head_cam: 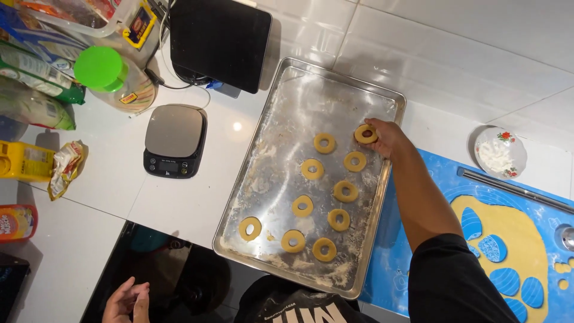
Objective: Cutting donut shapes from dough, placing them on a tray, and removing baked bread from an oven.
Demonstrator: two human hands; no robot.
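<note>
Because the dough ring is thin, soft-looking and pinched only at its edge, it could stretch out of round or tear if the fingers let go unevenly, and it could land against the neighbouring ring just below it and stick there. It sits right of the frame's centre, over the upper right part of the baking tray, close to the tray's right rim. It is pale yellow, round and flat, with a hole through which something dark red shows. The right hand is closed on it with its fingertips, the arm reaching in from the lower right in a black sleeve. The left hand rests at the lower left edge, fingers loosely curled and holding nothing. Nine more rings lie in two loose rows on the floured metal. Left of the tray stands a kitchen scale; at the right, a blue mat carries the rolled dough sheet, cut with round holes.
</note>
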